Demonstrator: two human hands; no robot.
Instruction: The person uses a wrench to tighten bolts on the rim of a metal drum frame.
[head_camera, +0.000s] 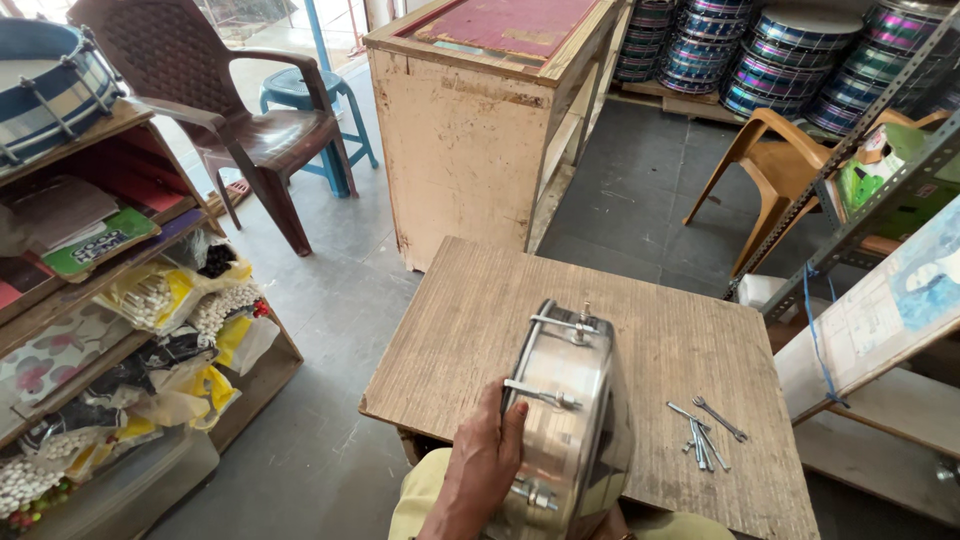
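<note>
At the bottom of the view, the person's left hand rests against the side of a shiny metal drum, its fingers curled over the rim and grasping the shell. The drum stands tilted on its edge at the near side of a square wooden surface, with its tension rods and lugs showing along the metal wall. The right hand is hidden behind the drum, so whether its fingers are clenched or released cannot be told. A bit of yellowish trouser cloth shows under the left forearm.

Just to the right of the drum, apart from it, a small heap of metal rods and a spanner lies on the wood.

To the left, a low wooden shelf holds plastic bags of small white pieces, folded cloth and packets, with a blue and white drum sitting on top. On the right, a slotted metal rack leans across the corner, with a pale board below it.

Farther off stands a worn cream wooden counter with a reddish top. Left of it is a dark brown plastic chair, and behind that a blue stool. Right of the counter is an orange-tan plastic chair. Along the far wall, stacks of shiny multicoloured drums rest on the grey tiled floor.
</note>
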